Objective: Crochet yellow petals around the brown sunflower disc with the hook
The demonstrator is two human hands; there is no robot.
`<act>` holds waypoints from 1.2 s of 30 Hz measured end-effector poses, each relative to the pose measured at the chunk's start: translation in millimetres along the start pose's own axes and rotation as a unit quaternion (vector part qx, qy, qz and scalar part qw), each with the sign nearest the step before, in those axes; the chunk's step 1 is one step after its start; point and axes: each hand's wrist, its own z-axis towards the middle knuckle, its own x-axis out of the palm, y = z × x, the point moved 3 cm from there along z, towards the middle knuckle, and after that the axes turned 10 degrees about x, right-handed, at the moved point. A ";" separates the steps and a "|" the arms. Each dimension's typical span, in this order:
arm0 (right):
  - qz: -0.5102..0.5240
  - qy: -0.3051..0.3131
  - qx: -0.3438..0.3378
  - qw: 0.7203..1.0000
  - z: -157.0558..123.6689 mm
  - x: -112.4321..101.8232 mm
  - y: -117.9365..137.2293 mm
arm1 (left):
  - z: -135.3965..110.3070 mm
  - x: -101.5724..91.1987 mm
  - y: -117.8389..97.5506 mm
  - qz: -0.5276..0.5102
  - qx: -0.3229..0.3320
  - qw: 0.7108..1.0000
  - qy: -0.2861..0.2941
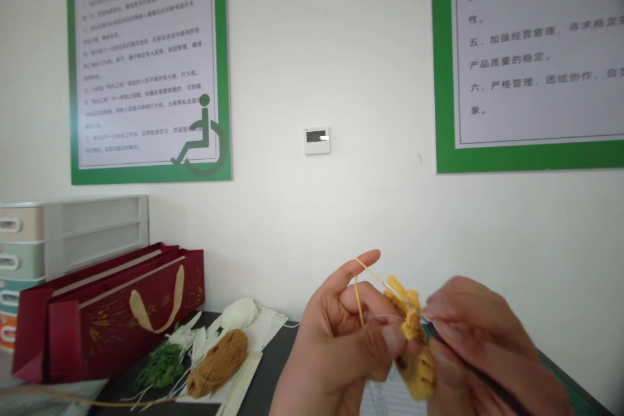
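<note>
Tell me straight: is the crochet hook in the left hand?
No, the crochet hook is in the right hand, while the left hand pinches the yellow crocheted piece, with yellow yarn over its raised index finger.

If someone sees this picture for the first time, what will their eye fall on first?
The eye goes first to the yellow crocheted piece at lower right, held by the left hand while the right hand works a crochet hook. At lower left stands a dark red gift bag beside a ball of brown yarn. Above, green-framed notices hang on the white wall.
</note>
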 end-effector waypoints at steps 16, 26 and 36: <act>0.258 0.061 0.322 0.909 2.5 22.5 -3.4 | -1.7 -1.5 -7.7 0.078 0.110 0.989 -0.056; 0.222 0.094 0.236 0.941 7.4 17.1 -6.4 | -4.9 4.0 -12.5 0.105 0.127 0.985 -0.057; 0.200 0.125 0.161 0.958 11.6 12.5 -2.2 | -5.8 1.2 -9.5 0.138 0.139 0.979 -0.062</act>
